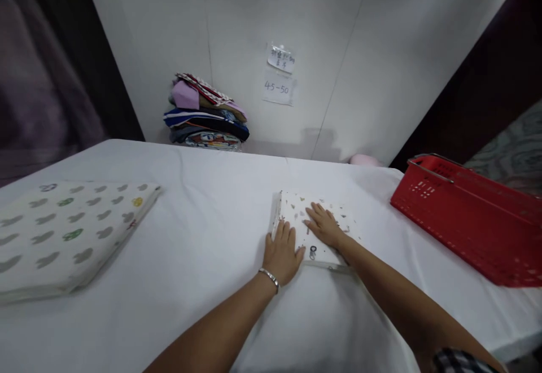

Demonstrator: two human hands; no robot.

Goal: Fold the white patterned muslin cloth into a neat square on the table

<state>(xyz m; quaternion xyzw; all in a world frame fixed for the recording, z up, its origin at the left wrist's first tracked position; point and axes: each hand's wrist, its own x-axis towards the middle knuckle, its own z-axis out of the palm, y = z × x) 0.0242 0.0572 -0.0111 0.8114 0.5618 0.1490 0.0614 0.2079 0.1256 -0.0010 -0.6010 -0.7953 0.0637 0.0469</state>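
Observation:
A small folded white cloth with tiny printed figures (296, 208) lies on the white table (203, 237). My left hand (283, 253), with a silver bracelet on its wrist, rests flat on the cloth's near left edge, fingers stretched out. My right hand (323, 224) lies flat on top of the cloth, fingers spread and pointing to the far left. Neither hand holds anything.
A red plastic basket (466, 215) stands at the table's right. A folded white blanket with grey and coloured prints (63, 232) lies at the left. A stack of folded coloured clothes (207, 113) sits against the white wall, near two paper notes (279, 74).

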